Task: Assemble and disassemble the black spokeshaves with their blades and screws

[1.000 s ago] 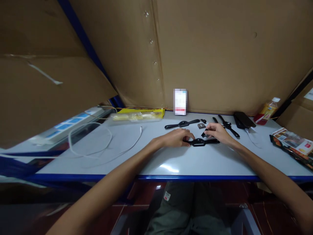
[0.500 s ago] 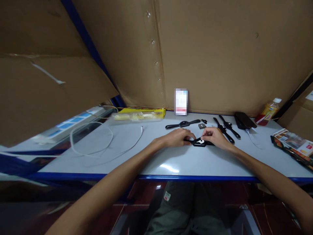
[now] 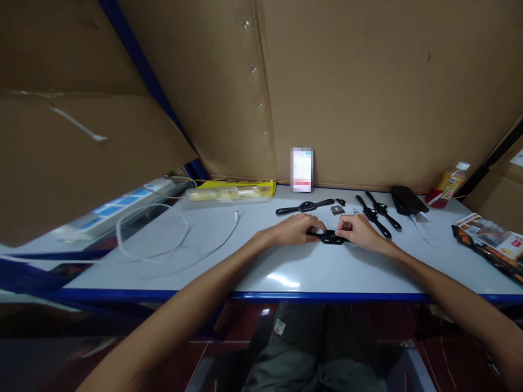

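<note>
A black spokeshave (image 3: 332, 238) lies crosswise on the table in front of me. My left hand (image 3: 300, 228) is closed round its left handle. At the right side of its body, my right hand (image 3: 358, 231) pinches with thumb and forefinger, covering most of the right handle. Whether a small part is between those fingertips I cannot tell. Just beyond my hands lie a flat metal blade (image 3: 338, 210), a small black cap piece (image 3: 340, 202) and a tiny screw-like part (image 3: 356, 211). Another spokeshave (image 3: 306, 207) rests behind my left hand.
Two more spokeshaves (image 3: 372, 215) lie to the right, beside a black case (image 3: 408, 201). A bottle (image 3: 449, 185) and packets (image 3: 490, 239) are farther right. A phone (image 3: 302, 170) leans on the cardboard. White cable (image 3: 188, 223) and a yellow package (image 3: 232, 190) are on the left.
The bright, pale plate seen on the spokeshave's body before now looks dark. My right fingertips have lowered slightly against the body. My left hand keeps its place.
</note>
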A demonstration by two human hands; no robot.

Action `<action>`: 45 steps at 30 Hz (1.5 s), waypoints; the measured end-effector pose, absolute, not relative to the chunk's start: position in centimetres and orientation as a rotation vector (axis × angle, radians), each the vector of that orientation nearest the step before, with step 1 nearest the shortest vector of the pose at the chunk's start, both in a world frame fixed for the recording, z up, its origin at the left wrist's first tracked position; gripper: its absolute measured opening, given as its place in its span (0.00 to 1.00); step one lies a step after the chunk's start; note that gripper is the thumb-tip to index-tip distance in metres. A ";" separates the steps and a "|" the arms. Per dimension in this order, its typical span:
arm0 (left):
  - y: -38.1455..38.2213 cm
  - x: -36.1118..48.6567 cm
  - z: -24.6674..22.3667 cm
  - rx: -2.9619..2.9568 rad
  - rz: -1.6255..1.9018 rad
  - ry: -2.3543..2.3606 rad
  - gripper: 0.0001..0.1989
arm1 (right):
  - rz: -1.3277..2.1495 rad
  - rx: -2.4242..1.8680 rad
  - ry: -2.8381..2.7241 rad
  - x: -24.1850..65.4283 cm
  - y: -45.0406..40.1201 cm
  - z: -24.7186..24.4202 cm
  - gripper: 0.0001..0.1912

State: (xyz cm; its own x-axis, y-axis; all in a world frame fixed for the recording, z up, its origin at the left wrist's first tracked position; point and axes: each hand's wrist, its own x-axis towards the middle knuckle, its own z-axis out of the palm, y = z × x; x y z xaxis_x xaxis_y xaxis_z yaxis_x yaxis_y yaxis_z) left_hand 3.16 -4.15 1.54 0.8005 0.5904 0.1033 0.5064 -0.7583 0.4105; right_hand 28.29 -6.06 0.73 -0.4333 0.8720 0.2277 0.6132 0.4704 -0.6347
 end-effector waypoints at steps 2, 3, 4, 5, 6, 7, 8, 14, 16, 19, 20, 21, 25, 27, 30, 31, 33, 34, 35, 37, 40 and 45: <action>-4.2 3.2 1.6 2.618 0.315 0.830 0.16 | 0.611 -1.223 -2.217 28.2 -6.3 0.9 0.10; -4.2 3.2 1.7 2.615 0.316 0.832 0.16 | 0.601 -1.217 -2.228 28.2 -6.4 0.9 0.10; -4.2 3.2 1.7 2.615 0.318 0.833 0.16 | 0.597 -1.210 -2.235 28.2 -6.4 1.0 0.10; -4.2 3.2 1.7 2.616 0.319 0.832 0.16 | 0.599 -1.204 -2.242 28.2 -6.4 1.0 0.10; -4.2 3.2 1.7 2.619 0.322 0.831 0.15 | 0.603 -1.196 -2.248 28.3 -6.4 1.0 0.10; -4.2 3.2 1.7 2.622 0.326 0.830 0.15 | 0.603 -1.188 -2.256 28.3 -6.4 1.1 0.10; -4.2 3.2 1.7 2.626 0.329 0.827 0.15 | 0.594 -1.181 -2.264 28.3 -6.4 1.1 0.09; -4.2 3.2 1.6 2.638 0.318 0.834 0.13 | 0.562 -1.182 -2.316 28.2 -6.5 1.2 0.09; -4.2 3.2 1.7 2.630 0.308 0.852 0.15 | 0.600 -1.166 -2.288 28.2 -6.4 1.2 0.08; -4.3 3.3 1.8 2.611 0.299 0.865 0.17 | 0.762 -1.115 -2.090 28.3 -6.1 1.3 0.07; -4.3 3.3 1.9 2.609 0.297 0.868 0.17 | 0.866 -1.106 -1.994 28.4 -6.0 1.4 0.08; -4.3 3.3 1.9 2.609 0.293 0.869 0.17 | 0.987 -1.103 -1.899 28.4 -6.0 1.5 0.10; -4.2 3.3 1.7 2.620 0.290 0.861 0.17 | 1.358 -1.123 -1.631 28.7 -5.8 1.9 0.18; -4.1 3.2 1.6 2.631 0.296 0.845 0.17 | 1.406 -1.121 -1.584 28.8 -5.7 1.8 0.20; -4.0 3.1 1.5 2.645 0.312 0.834 0.17 | 1.332 -1.113 -1.593 28.7 -5.4 1.3 0.20; -4.0 3.1 1.4 2.646 0.316 0.832 0.16 | 1.268 -1.111 -1.621 28.7 -5.3 1.2 0.20; -3.9 3.1 1.3 2.641 0.313 0.827 0.17 | 1.117 -1.108 -1.700 28.6 -5.2 0.8 0.19; -3.9 3.1 1.3 2.635 0.308 0.828 0.17 | 1.047 -1.108 -1.742 28.6 -5.2 0.7 0.18; -3.8 3.1 1.3 2.630 0.305 0.831 0.17 | 0.991 -1.108 -1.783 28.5 -5.3 0.5 0.16; -3.8 3.1 1.2 2.627 0.307 0.835 0.17 | 0.926 -1.114 -1.852 28.4 -5.4 0.3 0.11; -3.9 3.1 1.3 2.634 0.316 0.835 0.18 | 0.905 -1.125 -1.931 28.2 -5.5 -0.1 0.05; -3.9 3.1 1.3 2.640 0.326 0.836 0.17 | 0.783 -1.103 -2.048 27.8 -5.9 0.0 0.06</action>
